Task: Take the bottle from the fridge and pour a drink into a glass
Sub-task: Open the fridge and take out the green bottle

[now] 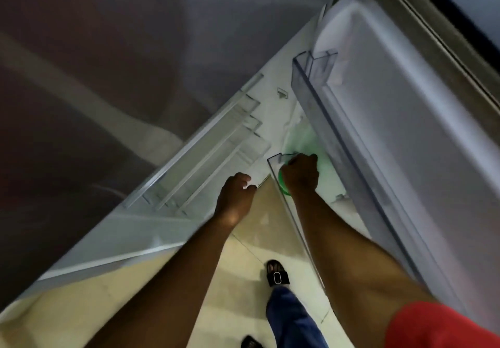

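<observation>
head view, looking steeply down past both bare forearms into an open fridge; whole frame smeared by motion. right hand (299,173) is closed in a fist-like grip around the top of a green translucent plastic bottle (303,142), fingers wrapped over it, knuckles facing the camera. bottle stands in the lower clear plastic door bin (290,212) on the inside of the white fridge door (405,131); its green body shows blurred beyond the hand, and a bright green edge shows just below the hand through the bin's wall. how far it is lifted, i cannot tell. an upper clear door bin (322,96) sits beyond and right of the bottle.

left hand (236,196) is loosely curled, half open, holding nothing; fingertips are near or touching the front edge of the white fridge cabinet, contact not clear through blur. clear glass shelves (205,155) lie left of that hand inside the cabinet.

below: beige tiled floor (243,266), a blue trouser leg (292,318), a black sandal (276,274), a red sleeve (438,326) at bottom right.
</observation>
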